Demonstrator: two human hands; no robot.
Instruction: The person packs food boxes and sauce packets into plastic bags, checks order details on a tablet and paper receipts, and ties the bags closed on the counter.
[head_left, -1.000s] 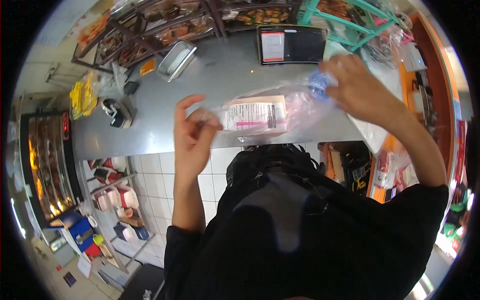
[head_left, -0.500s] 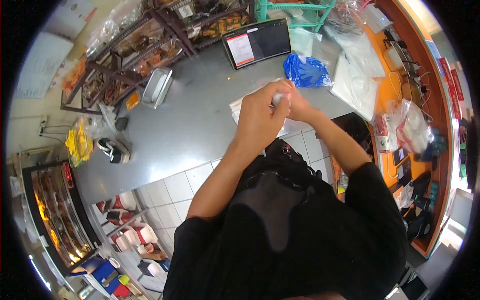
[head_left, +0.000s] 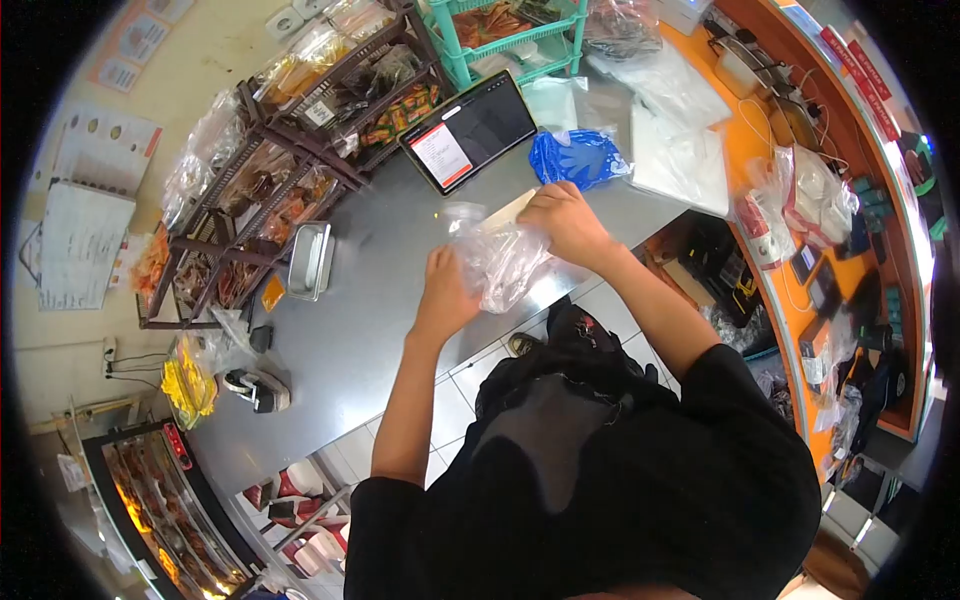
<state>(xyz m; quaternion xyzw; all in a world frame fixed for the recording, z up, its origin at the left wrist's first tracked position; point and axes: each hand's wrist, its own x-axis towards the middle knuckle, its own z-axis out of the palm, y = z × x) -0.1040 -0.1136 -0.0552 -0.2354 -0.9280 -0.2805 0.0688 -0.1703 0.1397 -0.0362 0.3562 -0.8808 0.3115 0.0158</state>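
A crumpled clear plastic bag [head_left: 503, 262] stretches between my two hands above the steel counter's front part. At its left side, my left hand [head_left: 447, 292] is closed on the film, its fingertips partly behind the plastic. My right hand [head_left: 568, 228] grips the upper right of the bag with bent fingers. A flat cream-coloured piece [head_left: 511, 211] shows along the top edge by my right fingers; I cannot make out what it is. Just beyond my right hand lies a blue plastic pack [head_left: 578, 158] with a glove shape printed on it.
A tablet [head_left: 470, 130] leans at the back of the steel counter [head_left: 360, 330]. Dark racks of packed goods [head_left: 280, 170] and a metal tray [head_left: 311, 260] stand left. White plastic sheets [head_left: 680, 160] lie right, by an orange shelf [head_left: 745, 110]. A lit food warmer [head_left: 165, 510] is lower left.
My hands were together around something small and whitish; now they are apart, with the clear bag spread between them. The left hand has moved left and down. The camera view has shifted.
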